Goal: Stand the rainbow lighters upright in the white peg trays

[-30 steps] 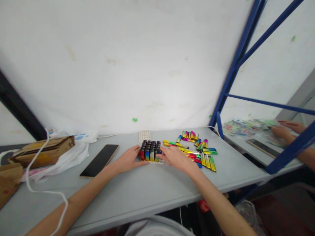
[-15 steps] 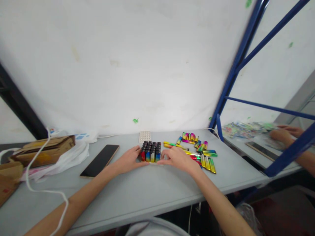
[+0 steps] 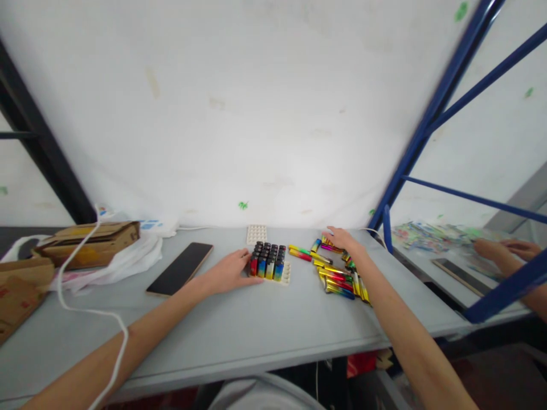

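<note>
Upright lighters point(image 3: 268, 259) with black tops and shiny coloured bodies stand in rows in a white tray point(image 3: 286, 274) with round holes, whose right part holds none. My left hand point(image 3: 231, 270) grips the left side of this tray, thumb along the front and fingers at the side. My right hand point(image 3: 342, 239) reaches over the far part of a loose pile of metallic lighters point(image 3: 335, 276), fingers stretched out above those at the back. Its fingertips are partly hidden, and nothing shows held in it. Some lighters lie under my right wrist.
A second white holed tray point(image 3: 257, 234) lies near the wall. On the left are a black phone point(image 3: 182, 269), cardboard boxes point(image 3: 89, 244), a white plastic bag point(image 3: 141, 257) and a white cable point(image 3: 92, 311). A blue metal frame point(image 3: 410, 148) rises at right; beyond it another person's hands point(image 3: 508, 250) work.
My right hand has left the right side of the lighter tray and moved right and away, over the loose pile. My left hand stays at the tray. The view has shifted slightly.
</note>
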`<state>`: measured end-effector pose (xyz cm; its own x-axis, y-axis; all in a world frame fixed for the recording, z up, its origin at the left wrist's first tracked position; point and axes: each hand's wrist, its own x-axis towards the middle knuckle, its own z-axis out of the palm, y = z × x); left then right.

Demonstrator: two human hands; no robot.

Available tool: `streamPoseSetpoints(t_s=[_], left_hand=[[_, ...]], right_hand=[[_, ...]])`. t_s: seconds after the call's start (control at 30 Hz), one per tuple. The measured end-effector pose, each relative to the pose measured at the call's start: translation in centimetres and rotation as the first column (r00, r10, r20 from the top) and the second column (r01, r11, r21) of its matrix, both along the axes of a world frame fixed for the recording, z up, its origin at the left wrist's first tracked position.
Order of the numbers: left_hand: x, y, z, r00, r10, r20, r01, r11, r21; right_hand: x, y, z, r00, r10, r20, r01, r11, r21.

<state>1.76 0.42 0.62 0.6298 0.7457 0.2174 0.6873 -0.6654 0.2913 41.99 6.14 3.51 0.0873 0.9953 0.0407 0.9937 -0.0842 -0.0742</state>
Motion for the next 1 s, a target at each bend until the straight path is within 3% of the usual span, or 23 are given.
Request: streamPoseSetpoints(t_s=[0.2, 0.4, 0.53, 0.6, 0.77, 0.9, 1.0], left_hand=[[0.0, 0.1, -0.2, 1.0, -0.019, -0.008, 0.019, 1.0, 0.009], [0.0, 0.0, 0.0, 1.0, -0.006, -0.006, 0.006, 1.0, -0.009], [0.0, 0.0, 0.1, 1.0, 0.002, -0.007, -0.002, 1.0, -0.01], [0.0, 0.0, 0.1, 1.0, 0.001, -0.02, -0.001, 1.0, -0.014], [0.0, 0.1, 0.1, 0.999, -0.005, -0.043, 0.005, 1.0, -0.007], [0.0, 0.0, 0.1, 1.0, -0.012, -0.015, 0.011, 1.0, -0.017], [0.0, 0.0, 0.1, 1.0, -0.009, -0.005, 0.008, 1.0, -0.019]], right_hand=[[-1.7, -0.8, -0.9, 0.997, 0.081, -0.013, -0.082, 0.996, -0.042], [-2.1, -3.0, -1.4, 0.987, 0.155, -0.037, -0.154, 0.987, 0.037], [-1.8, -3.8, -2.0, 0.977, 0.207, -0.057, -0.195, 0.966, 0.171], [-1.5, -4.1, -2.0, 0.986, 0.153, -0.062, -0.139, 0.971, 0.192], [-1.1, -5.0, -1.3, 0.993, -0.025, -0.116, 0.037, 0.994, 0.103], [-0.9, -5.6, -0.7, 0.974, -0.014, -0.224, 0.038, 0.994, 0.103], [-0.9, -6.3, -0.2, 0.922, 0.056, -0.383, 0.04, 0.97, 0.238]])
